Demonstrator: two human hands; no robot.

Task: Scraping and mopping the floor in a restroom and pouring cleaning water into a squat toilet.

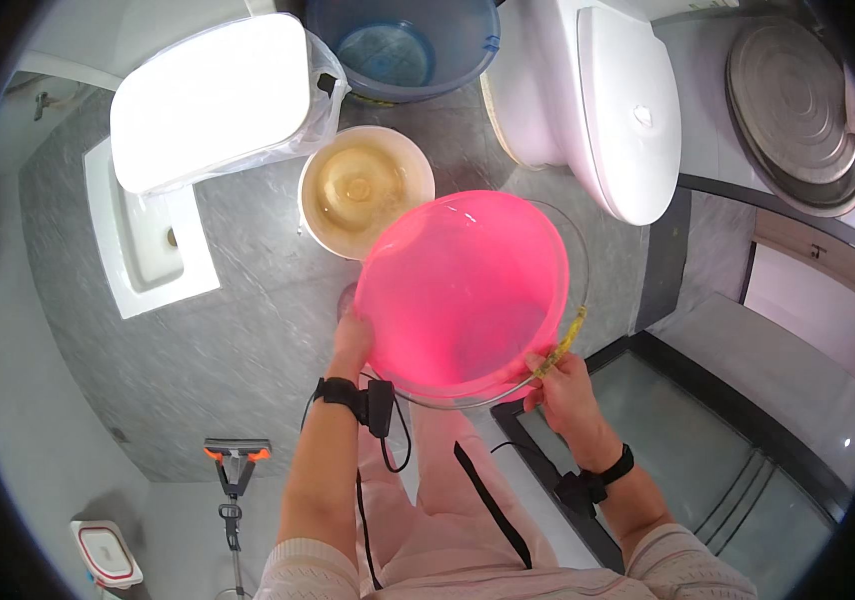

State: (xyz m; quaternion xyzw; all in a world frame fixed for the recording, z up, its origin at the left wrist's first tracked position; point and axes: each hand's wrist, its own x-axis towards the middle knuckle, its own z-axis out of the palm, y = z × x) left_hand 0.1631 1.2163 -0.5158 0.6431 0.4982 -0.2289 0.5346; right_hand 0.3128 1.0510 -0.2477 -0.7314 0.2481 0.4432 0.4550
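Observation:
Between my two hands is a pink plastic bucket (465,292), tilted so that its mouth faces up towards me. My left hand (353,341) grips its left side near the rim, with the fingers partly hidden. On the lower right, my right hand (566,390) holds the rim together with the wire handle (585,262) beside its yellow grip (564,343). A white bucket (310,214) of yellowish liquid stands on the floor just beyond the pink one, which overlaps its edge in view.
Beyond stand a lidded white bin (210,97), a blue translucent tub (457,64) and a white toilet (634,150). A white floor basin (206,281) is at left, below the bin. A mop (236,457) stands lower left. Round metal lids (791,105) lean at right, above a dark-framed glass panel (645,420).

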